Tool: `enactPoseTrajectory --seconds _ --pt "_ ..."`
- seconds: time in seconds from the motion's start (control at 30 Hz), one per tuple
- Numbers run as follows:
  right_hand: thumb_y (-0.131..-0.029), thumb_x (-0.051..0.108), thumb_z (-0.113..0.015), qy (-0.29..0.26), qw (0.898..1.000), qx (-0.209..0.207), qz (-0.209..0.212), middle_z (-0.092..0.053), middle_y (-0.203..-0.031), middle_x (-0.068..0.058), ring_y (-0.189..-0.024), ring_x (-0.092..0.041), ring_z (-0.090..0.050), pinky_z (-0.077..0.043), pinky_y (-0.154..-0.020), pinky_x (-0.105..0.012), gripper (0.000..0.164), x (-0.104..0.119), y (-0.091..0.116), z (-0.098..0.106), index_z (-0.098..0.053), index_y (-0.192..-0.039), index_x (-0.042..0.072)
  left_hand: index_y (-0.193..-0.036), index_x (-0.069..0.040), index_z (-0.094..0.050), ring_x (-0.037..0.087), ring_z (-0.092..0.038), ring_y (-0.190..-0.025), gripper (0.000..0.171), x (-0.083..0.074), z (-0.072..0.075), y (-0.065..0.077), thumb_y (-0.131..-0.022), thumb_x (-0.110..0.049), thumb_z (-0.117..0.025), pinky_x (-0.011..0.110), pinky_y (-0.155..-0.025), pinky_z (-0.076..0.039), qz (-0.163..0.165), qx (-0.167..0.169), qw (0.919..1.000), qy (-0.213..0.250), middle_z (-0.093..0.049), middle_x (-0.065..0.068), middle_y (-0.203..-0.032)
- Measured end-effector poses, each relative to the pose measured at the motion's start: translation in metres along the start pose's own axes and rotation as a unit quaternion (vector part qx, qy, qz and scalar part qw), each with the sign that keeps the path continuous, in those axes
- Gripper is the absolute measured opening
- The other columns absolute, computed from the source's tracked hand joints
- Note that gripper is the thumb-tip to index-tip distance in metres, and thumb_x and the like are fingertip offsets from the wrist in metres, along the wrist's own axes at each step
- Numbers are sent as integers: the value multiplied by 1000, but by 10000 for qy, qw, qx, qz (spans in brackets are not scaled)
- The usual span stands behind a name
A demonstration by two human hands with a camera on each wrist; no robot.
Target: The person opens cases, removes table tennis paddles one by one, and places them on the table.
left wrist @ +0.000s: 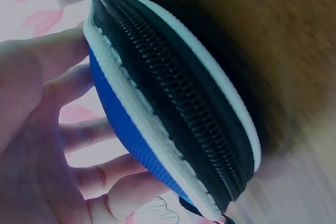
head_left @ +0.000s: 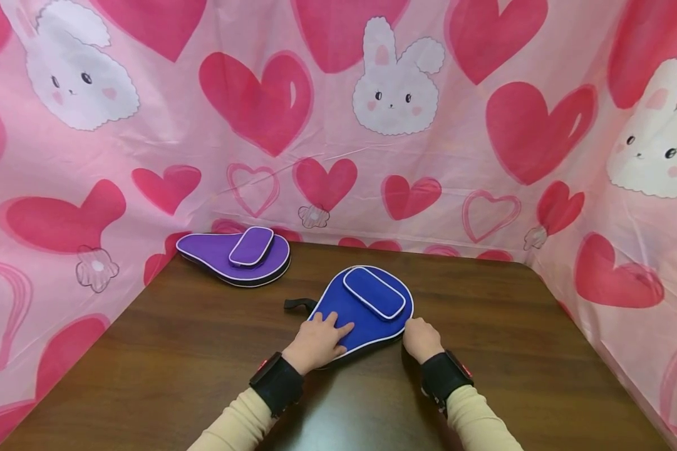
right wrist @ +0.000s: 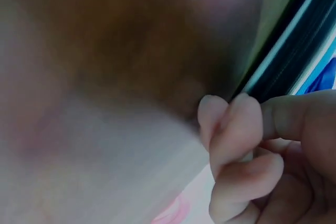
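A blue table tennis paddle case with white piping and a small raised pocket lies on the table. My left hand rests on its narrower part with the fingers spread. In the left wrist view, the black zipper runs closed along the visible side of the case. At the right edge of the case, my right hand has its fingers curled and pinches at the zippered side. Those curled fingers hide the zipper pull in the right wrist view.
A purple paddle case with its own pocket lies at the back left of the brown wooden table. A black strap sticks out left from the blue case. Pink heart-and-rabbit cloth walls the table's back and sides.
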State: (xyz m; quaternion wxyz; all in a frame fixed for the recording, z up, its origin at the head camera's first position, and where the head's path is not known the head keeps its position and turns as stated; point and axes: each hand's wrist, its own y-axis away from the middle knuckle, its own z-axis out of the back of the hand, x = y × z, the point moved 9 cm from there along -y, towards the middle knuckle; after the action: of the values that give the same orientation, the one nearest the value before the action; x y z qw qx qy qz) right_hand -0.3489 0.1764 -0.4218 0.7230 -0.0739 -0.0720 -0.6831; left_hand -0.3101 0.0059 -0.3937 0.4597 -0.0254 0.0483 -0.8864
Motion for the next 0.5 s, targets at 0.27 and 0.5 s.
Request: enactPoseTrajectory --seconds 0.27,0.5 --pt "-85 -7 -57 196 9978 -314 557 -61 -70 -20 -62 -35 -63 -53 -54 -48 15 23 19 3 -61 -70 -5 -131 -23 -63 31 -58 -91 47 1 1 -2 -88 -40 -69 42 -70 -53 76 240 9996 -111 -58 15 -112" --pt "-83 -7 -60 356 9950 -433 824 -61 -68 -18 -61 -34 -63 -53 -52 -46 16 44 33 -2 -60 -68 -3 -133 -22 -62 33 -57 -94 47 2 -2 -3 -89 -40 -68 44 -74 -54 57 328 9994 -68 -58 16 -116"
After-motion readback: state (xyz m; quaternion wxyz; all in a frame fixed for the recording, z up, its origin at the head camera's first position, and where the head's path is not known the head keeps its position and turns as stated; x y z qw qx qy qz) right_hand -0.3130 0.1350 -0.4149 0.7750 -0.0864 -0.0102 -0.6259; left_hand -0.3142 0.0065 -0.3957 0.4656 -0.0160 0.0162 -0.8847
